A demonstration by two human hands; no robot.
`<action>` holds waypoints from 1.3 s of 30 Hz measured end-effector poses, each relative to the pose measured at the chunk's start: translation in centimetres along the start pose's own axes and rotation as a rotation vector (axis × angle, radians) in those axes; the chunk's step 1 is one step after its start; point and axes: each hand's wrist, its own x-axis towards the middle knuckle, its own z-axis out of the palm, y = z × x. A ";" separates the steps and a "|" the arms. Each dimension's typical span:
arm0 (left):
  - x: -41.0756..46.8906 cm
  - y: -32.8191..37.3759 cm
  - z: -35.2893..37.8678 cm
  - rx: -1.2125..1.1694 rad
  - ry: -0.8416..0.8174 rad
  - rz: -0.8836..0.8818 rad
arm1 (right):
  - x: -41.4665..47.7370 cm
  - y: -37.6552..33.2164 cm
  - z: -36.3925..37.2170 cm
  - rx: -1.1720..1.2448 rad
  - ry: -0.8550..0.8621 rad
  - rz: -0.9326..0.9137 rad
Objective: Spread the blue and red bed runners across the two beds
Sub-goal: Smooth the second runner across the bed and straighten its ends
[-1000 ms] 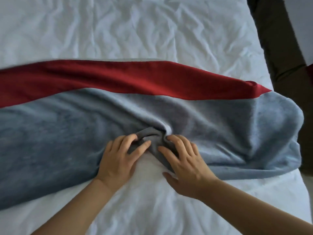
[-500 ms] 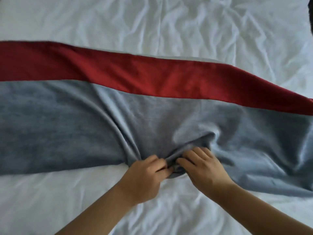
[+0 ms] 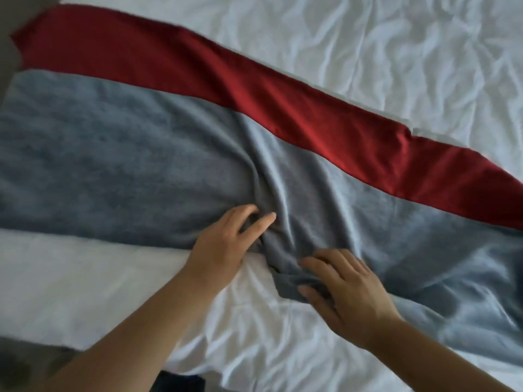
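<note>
Spanning the bed: the blue runner (image 3: 113, 171) lies slantwise on the white sheet (image 3: 396, 52), from the bed's left side to the right border of the view.
Red runner (image 3: 254, 89): a narrower band just beyond the blue one, its near edge meeting the blue runner's far edge all along.
Near edge of blue runner: straight at the left as far as the left hand, gathered into folds between the two hands, with a small flap turned out onto the sheet.
Left hand (image 3: 223, 244): fingers curled, pinching a ridge of blue runner against the thumb.
Right hand (image 3: 348, 290): fingers spread on the pile, thumb at the flap, grasping that flap.
Open room: bare wrinkled sheet beyond the red runner and on the near side of the blue runner.
Surroundings: a dark object (image 3: 181, 383) at the bottom border, beside the left forearm.
Cut off: the right ends of both runners.
Hard to make out: the dark object; the left margin is blurred.
</note>
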 end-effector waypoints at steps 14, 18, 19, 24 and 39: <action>-6.6 -11.9 -12.3 0.146 0.079 -0.061 | 12.3 -10.6 0.2 0.031 -0.156 0.399; -8.3 -13.7 -15.2 0.010 -0.195 -0.109 | 13.9 -12.5 0.2 0.119 -0.415 0.486; -8.6 -14.2 -15.0 0.016 -0.238 -0.121 | 14.1 -13.2 0.8 0.009 -0.492 0.466; -9.8 -15.4 -12.9 0.097 -0.118 -0.012 | 14.0 -15.8 3.8 -0.148 -0.219 0.219; -13.1 -14.0 -10.3 0.231 0.151 -0.090 | 12.4 -16.4 7.9 -0.128 0.150 -0.198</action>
